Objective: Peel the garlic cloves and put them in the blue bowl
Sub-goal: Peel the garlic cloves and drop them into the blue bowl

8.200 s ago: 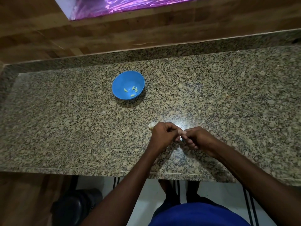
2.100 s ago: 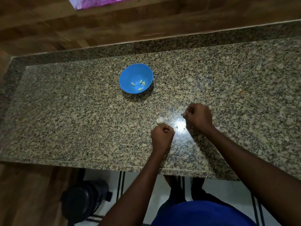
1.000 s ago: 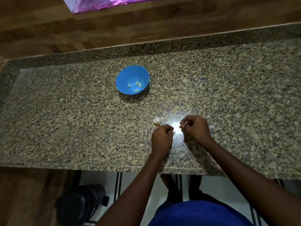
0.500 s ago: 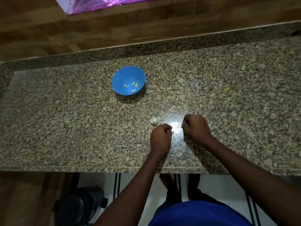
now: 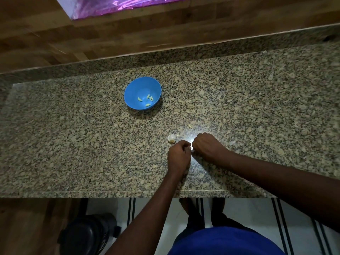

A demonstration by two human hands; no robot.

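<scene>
Head view, hands: the left hand (image 5: 179,155) and the right hand (image 5: 207,146) sit knuckle to knuckle a little right of the frame's middle, both with fingers curled tight.
Grip, left: fingers bunched narrow toward the meeting point; something small and pale shows there, but whether this hand pinches it cannot be told.
Grip, right: fingers curled in the same way toward that pale speck; what it holds cannot be told.
Garlic bulb: a whitish garlic bulb (image 5: 171,138) lies on the counter just above the left hand, nearly touching its knuckles.
Loose piece: a small pale garlic piece (image 5: 189,126) lies above the hands, apart from the bulb; peeled or not cannot be told.
Blue bowl: the blue bowl (image 5: 134,92) stands upright in the upper middle of the frame, well apart from the hands.
Bowl contents: a few peeled cloves (image 5: 148,99) lie on its floor, toward its right side.
Counter: speckled granite countertop (image 5: 73,140) crosses the whole frame, with a bright glare just by the hands.
Upper edge: wood-grain wall (image 5: 55,39) and a strip of shiny purple sheet (image 5: 128,3).
Lower edge: blue shirt (image 5: 226,242) at bottom centre, a dark rounded object (image 5: 86,234) on the floor at lower left.
</scene>
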